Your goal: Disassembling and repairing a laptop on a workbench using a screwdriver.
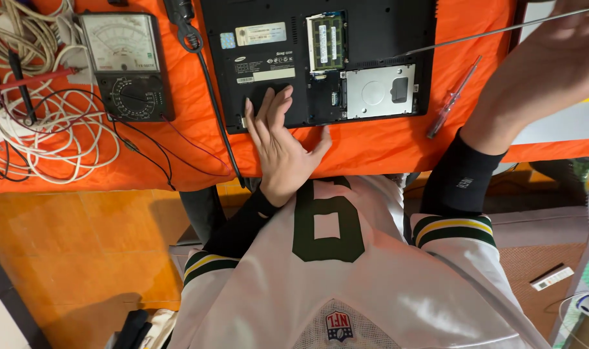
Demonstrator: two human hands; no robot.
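A: Laptop, turned underside up at upper centre on the orange cloth, is pinned by the left hand, fingers flat and open — steadied, it seems.

B: A long thin screwdriver is gripped by the right hand at upper right, its tip aimed toward the opened bay.

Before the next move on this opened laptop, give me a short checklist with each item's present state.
1. Black upturned laptop steadied: ok, left hand lies flat on its near edge.
2. Long thin metal screwdriver held: ok, right hand holds it, grip hidden at the frame edge.
3. Shaft tip at the laptop: cannot tell.
4. Green memory module exposed: ok.
5. Silver drive bracket exposed: ok.
6. Spare clear-handled screwdriver within reach: ok, on the orange cloth.
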